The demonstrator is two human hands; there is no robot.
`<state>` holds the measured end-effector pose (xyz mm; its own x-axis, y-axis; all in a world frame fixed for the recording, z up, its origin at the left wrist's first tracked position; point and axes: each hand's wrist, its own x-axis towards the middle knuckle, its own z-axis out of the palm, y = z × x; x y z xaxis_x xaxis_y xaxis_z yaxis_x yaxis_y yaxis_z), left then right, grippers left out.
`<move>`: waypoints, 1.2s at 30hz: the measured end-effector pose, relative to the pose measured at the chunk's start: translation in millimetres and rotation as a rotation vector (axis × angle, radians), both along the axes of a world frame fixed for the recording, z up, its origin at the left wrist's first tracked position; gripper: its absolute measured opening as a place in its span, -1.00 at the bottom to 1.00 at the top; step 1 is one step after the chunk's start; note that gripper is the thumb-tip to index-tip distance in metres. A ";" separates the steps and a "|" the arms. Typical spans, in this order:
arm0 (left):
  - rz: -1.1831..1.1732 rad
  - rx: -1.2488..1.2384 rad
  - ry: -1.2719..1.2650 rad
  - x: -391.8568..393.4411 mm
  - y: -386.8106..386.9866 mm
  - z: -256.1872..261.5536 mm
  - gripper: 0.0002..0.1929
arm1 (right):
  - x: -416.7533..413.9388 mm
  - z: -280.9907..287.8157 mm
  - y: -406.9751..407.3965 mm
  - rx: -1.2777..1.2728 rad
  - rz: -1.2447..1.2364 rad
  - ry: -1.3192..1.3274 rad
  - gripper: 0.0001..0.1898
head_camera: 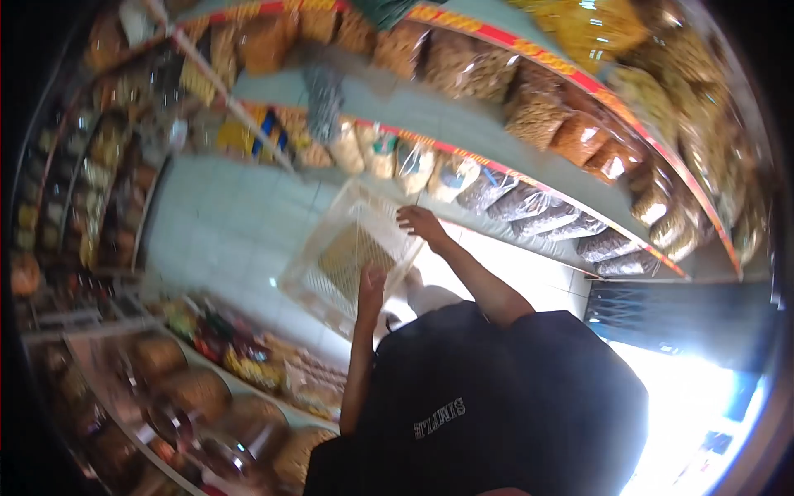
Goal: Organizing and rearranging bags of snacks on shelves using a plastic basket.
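A cream plastic crate (310, 266) with slatted sides stands on the tiled floor in front of me. Something flat and tan (353, 254) shows at its bottom, too blurred to name. Over the crate's near side is my left hand (372, 282), loosely curled with nothing visible in it. My right hand (423, 224) hovers by the crate's right rim, fingers spread and holding nothing. Whether either hand touches the crate is hard to tell.
Shelves with red-and-yellow price strips (490, 162) curve along the right, stocked with clear bags of snacks (539, 118) and dark-filled bags (539, 217). Lidded jars (192, 397) and packets (260, 366) line the left. A pale pole (229, 99) slants across the upper left.
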<state>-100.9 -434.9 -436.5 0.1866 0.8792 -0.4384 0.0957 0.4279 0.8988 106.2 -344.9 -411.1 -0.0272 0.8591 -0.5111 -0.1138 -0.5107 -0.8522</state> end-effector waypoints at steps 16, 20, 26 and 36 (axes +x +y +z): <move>-0.604 0.571 -0.264 81.1 46.7 261.0 -0.58 | 90.3 226.8 -81.6 0.809 -0.665 -0.219 -0.81; -0.726 0.629 -0.293 107.9 57.4 297.1 -0.56 | 129.0 250.4 -94.1 1.005 -0.812 -0.626 -0.83; -0.677 0.832 -0.258 174.7 88.2 351.2 -0.56 | 191.6 278.0 -101.6 1.105 -1.019 -0.746 -0.83; -0.481 1.522 0.103 282.2 131.7 387.9 -0.41 | 250.2 305.1 -117.1 1.087 -0.843 -1.141 -0.49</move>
